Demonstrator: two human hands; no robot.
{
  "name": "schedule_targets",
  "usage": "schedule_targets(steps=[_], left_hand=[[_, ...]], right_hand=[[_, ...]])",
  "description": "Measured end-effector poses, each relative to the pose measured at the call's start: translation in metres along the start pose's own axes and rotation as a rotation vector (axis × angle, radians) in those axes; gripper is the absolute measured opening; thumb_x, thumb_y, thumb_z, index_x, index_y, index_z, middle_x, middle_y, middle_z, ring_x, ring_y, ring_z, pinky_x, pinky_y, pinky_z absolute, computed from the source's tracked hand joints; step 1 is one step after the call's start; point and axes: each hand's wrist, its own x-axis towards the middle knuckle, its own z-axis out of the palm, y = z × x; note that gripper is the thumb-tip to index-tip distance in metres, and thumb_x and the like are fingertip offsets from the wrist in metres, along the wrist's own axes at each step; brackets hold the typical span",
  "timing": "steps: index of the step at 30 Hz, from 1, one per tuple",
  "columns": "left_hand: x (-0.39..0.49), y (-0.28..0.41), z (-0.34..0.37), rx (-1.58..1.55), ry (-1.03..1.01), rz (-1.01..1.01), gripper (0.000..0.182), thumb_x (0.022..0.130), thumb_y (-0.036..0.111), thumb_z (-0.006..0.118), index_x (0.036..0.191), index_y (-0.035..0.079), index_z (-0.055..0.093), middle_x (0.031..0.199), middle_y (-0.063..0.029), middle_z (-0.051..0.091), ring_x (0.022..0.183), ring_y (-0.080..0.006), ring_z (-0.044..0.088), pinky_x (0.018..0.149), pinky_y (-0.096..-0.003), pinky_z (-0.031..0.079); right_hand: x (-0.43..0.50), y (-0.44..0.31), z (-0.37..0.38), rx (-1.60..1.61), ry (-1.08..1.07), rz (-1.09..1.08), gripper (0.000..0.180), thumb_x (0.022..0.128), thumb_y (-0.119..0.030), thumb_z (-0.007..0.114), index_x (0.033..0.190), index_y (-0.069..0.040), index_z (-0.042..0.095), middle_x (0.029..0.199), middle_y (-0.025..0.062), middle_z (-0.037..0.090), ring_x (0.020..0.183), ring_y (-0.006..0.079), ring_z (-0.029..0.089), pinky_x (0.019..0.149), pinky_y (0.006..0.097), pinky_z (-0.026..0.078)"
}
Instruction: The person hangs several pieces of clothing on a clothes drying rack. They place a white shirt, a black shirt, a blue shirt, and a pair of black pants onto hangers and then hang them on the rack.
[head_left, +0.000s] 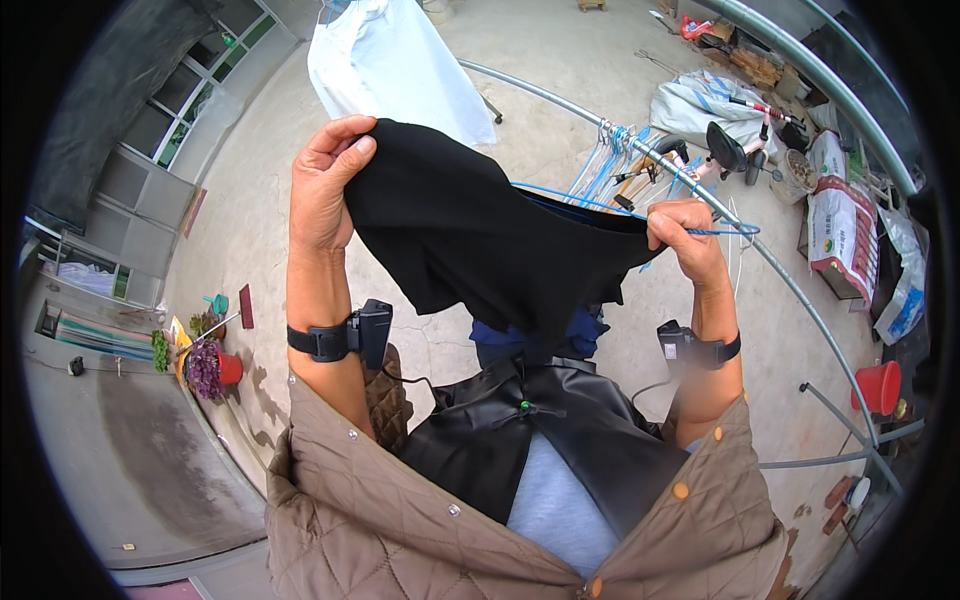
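A black cloth garment (480, 225) is stretched between my raised hands. My left hand (330, 176) pinches its upper left edge between thumb and fingers. At its right edge, my right hand (682, 232) is closed on the fabric and on a blue wire hanger (720, 231). The hanger's wire runs along the garment's open upper edge, and its hooked end sticks out to the right of my hand, by the metal rail (757, 244). Dark blue cloth (589, 334) shows partly below the garment.
Many wire hangers (611, 161) hang bunched on the rail ahead. A white garment (405, 67) hangs beyond my left hand. To the right stand a child's bicycle (727, 146), sacks (844, 217) and a red bucket (876, 388). A potted plant (229, 369) stands at left.
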Motion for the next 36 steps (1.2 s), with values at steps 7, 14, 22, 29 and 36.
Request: schedule_targets(steps=[7, 14, 22, 29, 36], left_hand=[[-0.008, -0.008, -0.004, 0.059, 0.055, 0.068, 0.02, 0.086, -0.003, 0.066, 0.106, 0.0, 0.068, 0.1, -0.0063, 0.069, 0.092, -0.0117, 0.063, 0.086, -0.0241, 0.05], [-0.013, -0.019, -0.003, 0.082, 0.012, 0.027, 0.018, 0.086, -0.003, 0.067, 0.104, 0.0, 0.068, 0.1, -0.0055, 0.068, 0.092, -0.0113, 0.062, 0.085, -0.0237, 0.049], [-0.017, -0.018, 0.01, 0.206, -0.097, -0.018, 0.017, 0.088, 0.002, 0.065, 0.105, 0.0, 0.069, 0.101, -0.0057, 0.068, 0.093, -0.0132, 0.063, 0.088, -0.0249, 0.048], [-0.022, -0.029, 0.017, 0.544, -0.149, 0.091, 0.028, 0.093, 0.024, 0.063, 0.11, 0.002, 0.069, 0.102, -0.0039, 0.068, 0.098, -0.0124, 0.059, 0.092, -0.0266, 0.044], [-0.026, -0.065, 0.009, 0.337, -0.067, 0.057, 0.031, 0.093, 0.023, 0.064, 0.114, 0.001, 0.065, 0.102, -0.0032, 0.066, 0.097, -0.0106, 0.058, 0.089, -0.0243, 0.045]], right_hand=[[-0.014, -0.002, 0.004, -0.098, 0.12, 0.028, 0.042, 0.093, -0.023, 0.054, 0.058, 0.001, 0.053, 0.055, 0.0066, 0.05, 0.052, 0.0148, 0.045, 0.05, 0.0304, 0.031], [-0.024, 0.004, 0.015, -0.12, -0.015, 0.203, 0.042, 0.095, -0.022, 0.054, 0.06, 0.0, 0.052, 0.058, 0.0052, 0.05, 0.056, 0.0139, 0.046, 0.053, 0.0298, 0.035], [-0.003, -0.015, 0.025, -0.013, -0.058, 0.104, 0.037, 0.094, -0.022, 0.06, 0.064, -0.001, 0.057, 0.058, 0.0017, 0.053, 0.058, 0.0099, 0.047, 0.055, 0.0275, 0.037], [0.03, -0.045, 0.034, 0.151, 0.005, 0.376, 0.034, 0.092, -0.028, 0.063, 0.068, -0.004, 0.064, 0.062, -0.0025, 0.056, 0.058, 0.0064, 0.045, 0.053, 0.0252, 0.035], [0.061, -0.078, 0.008, 0.315, -0.149, 0.505, 0.024, 0.091, -0.02, 0.062, 0.081, 0.002, 0.066, 0.053, -0.0083, 0.036, 0.048, 0.0021, 0.026, 0.044, 0.0224, 0.016]])
